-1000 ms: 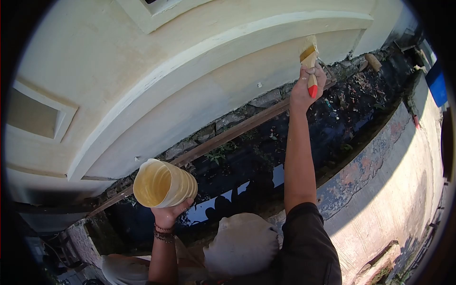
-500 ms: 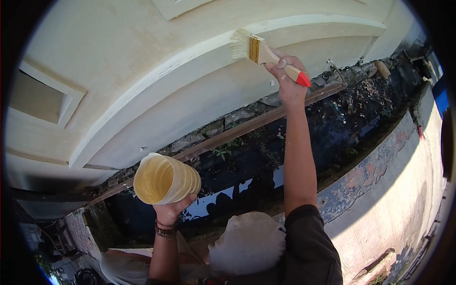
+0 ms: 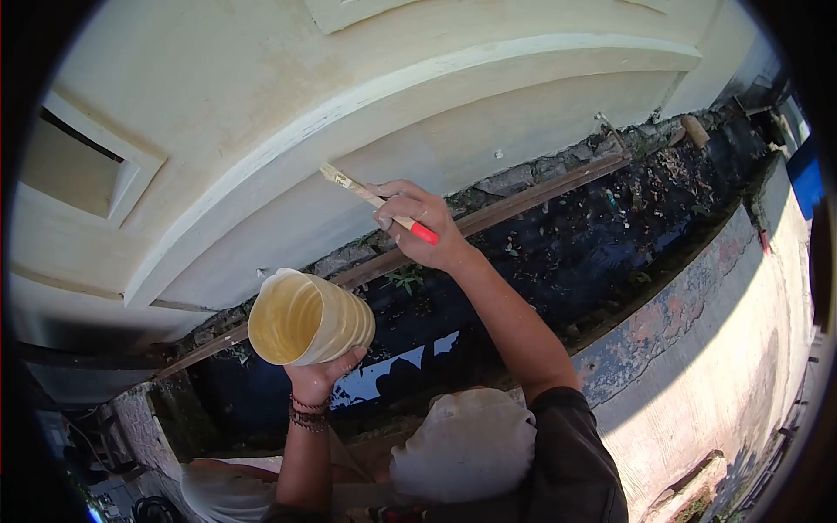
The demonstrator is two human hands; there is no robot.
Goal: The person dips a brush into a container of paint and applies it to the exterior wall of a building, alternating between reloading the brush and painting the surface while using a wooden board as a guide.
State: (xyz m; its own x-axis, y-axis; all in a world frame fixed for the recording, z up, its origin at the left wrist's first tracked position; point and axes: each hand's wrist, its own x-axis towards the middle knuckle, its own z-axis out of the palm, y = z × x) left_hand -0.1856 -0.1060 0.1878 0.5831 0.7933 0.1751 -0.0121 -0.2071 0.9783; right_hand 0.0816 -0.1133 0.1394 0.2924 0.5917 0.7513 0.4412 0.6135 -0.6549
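My left hand (image 3: 321, 371) is wrapped round the lower side of a cream paint container (image 3: 344, 321), whose ribbed wall and open mouth tilt toward the wall. Yellowish paint coats its inside. In my right hand (image 3: 420, 223) is a paintbrush (image 3: 359, 189) with a wooden handle and red end, held edge-on to my view. Its pale bristles point up and left, overlapping the lower edge of the raised arched moulding (image 3: 366, 109) on the cream wall (image 3: 253, 61). The brush is above and to the right of the container's mouth.
Along the wall's foot runs a ditch of dark water (image 3: 558, 270) with floating debris. A long brown beam (image 3: 514, 207) lies along its wall side, by rough stones. A concrete edge (image 3: 689, 340) with peeling paint curves on the right. My pale-clothed knee (image 3: 466, 440) is below.
My right hand has brought the brush down and left from the upper moulding toward the container, turning it edge-on. The left hand with the container has barely moved.
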